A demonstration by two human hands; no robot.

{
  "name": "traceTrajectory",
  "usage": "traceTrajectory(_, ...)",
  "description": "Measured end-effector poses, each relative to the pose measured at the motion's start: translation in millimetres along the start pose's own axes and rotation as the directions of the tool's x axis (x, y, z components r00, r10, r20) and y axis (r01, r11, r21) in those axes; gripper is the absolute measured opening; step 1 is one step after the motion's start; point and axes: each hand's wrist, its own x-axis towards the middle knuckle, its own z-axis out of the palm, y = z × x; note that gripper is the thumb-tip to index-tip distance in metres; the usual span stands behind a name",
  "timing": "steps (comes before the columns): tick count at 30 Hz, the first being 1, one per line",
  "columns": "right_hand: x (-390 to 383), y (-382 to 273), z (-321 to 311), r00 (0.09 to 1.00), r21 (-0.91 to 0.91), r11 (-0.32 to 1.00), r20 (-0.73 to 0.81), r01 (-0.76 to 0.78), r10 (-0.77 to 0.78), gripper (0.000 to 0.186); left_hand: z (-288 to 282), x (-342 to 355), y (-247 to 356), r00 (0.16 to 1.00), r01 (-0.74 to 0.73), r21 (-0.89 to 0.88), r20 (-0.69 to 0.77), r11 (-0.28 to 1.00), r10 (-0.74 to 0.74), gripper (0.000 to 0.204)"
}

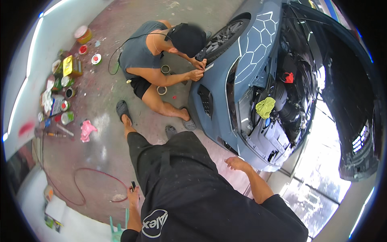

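My left hand (132,194) hangs by my side, closed on a small black object (133,186). My right hand (236,163) is open, fingers slightly curled, beside the lower front bumper (213,121) of a grey-blue car; whether it touches is unclear. White hexagonal lines (258,44) cover the fender. Under the open hood (350,92), a yellow-green cloth (265,107) and a red item (288,78) lie in the engine bay. A crouching co-worker (141,52) has both hands (196,74) on the bumper's side at a pale strip (208,67).
Paint cans (67,117), containers and a pink cloth (88,130) lie on the floor (105,149) at left. Tape rolls (161,90) sit by the co-worker. A red hose (80,185) curves across the lower left, near a green object (117,230).
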Motion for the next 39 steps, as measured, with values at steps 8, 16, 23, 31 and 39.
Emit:
traceTrajectory(8,-83,-110,81,0.994,0.104,0.989,0.043,-0.107,0.103,0.043,-142,85,188,0.997,-0.072,0.18,0.011,0.981,0.071,0.057)
traceTrajectory(16,-113,-188,103,0.933,0.194,0.916,-0.008,-0.352,0.36,0.036,-202,117,257,0.993,-0.069,0.351,0.111,0.934,0.032,0.062)
traceTrajectory(23,-116,-231,58,0.902,-0.215,0.909,-0.332,-0.356,0.275,0.039,-204,124,294,0.994,0.027,0.417,0.083,0.909,-0.068,0.061)
traceTrajectory(31,-75,-232,-128,0.784,-0.627,0.65,-0.616,-0.43,-0.075,0.062,-192,97,304,0.986,0.123,0.402,0.057,0.907,-0.158,0.058)
traceTrajectory(39,35,-277,-349,0.552,-0.869,0.327,-0.489,-0.371,-0.675,0.062,-151,8,152,0.941,0.331,0.476,-0.234,0.815,-0.245,0.059)
